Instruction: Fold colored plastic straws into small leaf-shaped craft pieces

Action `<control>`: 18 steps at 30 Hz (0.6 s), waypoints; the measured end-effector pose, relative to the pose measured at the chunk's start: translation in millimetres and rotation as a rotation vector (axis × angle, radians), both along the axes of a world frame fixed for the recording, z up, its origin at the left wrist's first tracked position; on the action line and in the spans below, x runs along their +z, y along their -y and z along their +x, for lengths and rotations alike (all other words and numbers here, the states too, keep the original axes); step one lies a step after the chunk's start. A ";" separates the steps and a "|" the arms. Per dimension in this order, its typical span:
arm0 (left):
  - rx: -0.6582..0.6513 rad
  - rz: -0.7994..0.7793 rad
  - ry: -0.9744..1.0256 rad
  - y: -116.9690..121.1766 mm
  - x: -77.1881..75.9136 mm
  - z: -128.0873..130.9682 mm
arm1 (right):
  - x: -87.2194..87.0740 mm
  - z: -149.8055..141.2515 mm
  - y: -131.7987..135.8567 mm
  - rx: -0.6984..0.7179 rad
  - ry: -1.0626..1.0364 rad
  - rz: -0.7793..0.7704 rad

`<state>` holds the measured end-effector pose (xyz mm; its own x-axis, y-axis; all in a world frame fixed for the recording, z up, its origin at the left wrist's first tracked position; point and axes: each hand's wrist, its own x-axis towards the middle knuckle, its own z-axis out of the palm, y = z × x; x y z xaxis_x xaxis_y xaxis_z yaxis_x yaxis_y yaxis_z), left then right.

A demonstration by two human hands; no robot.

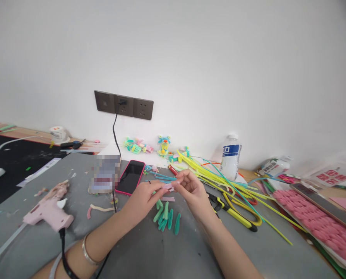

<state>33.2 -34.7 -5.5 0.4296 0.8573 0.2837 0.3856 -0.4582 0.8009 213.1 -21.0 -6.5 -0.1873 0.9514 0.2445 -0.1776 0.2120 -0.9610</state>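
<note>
Above the middle of the grey mat, my left hand (148, 195) and my right hand (190, 190) meet, fingertips pinched on a small pink pipe cleaner piece (169, 186). Its far parts are hidden by the fingers. Just below the hands lie several folded green pipe cleaner pieces (164, 221), with one teal piece (177, 224) a little apart. Thin blue sticks (164, 177) lie right behind the fingertips. A lilac strip (168, 199) shows beneath the hands.
A pink glue gun (49, 213) rests at left, its black cable passing my left forearm. Two phones, one a pink-edged phone (131, 176), lie behind. At right are yellow pipe cleaners (213, 172), yellow-black pliers (237, 215) and a white bottle (230, 159). Small figures (163, 145) stand by the wall.
</note>
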 end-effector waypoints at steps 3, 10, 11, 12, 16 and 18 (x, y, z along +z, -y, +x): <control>-0.005 0.007 0.002 0.1 1.5 -0.1 | 0.8 0.1 0.3 -0.004 0.009 0.007; -0.014 -0.001 -0.017 0.5 3.6 -1.4 | -0.1 0.5 0.2 0.013 -0.022 -0.016; -0.015 -0.001 -0.021 0.5 3.8 -1.4 | -0.6 0.6 0.0 0.020 -0.030 -0.020; -0.015 0.002 -0.024 0.5 4.0 -1.3 | -1.0 0.6 -0.1 0.025 -0.040 -0.024; -0.010 0.022 -0.033 0.3 4.7 -0.7 | -3.2 0.7 -0.6 0.034 -0.076 -0.036; -0.010 0.028 -0.029 0.4 4.8 -0.4 | -4.4 0.7 -1.0 0.035 -0.086 -0.045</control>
<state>32.8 -35.1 -0.7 0.4467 0.8447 0.2950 0.4040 -0.4846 0.7758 213.8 -20.0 -10.9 -0.2007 0.9551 0.2180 -0.2666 0.1609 -0.9503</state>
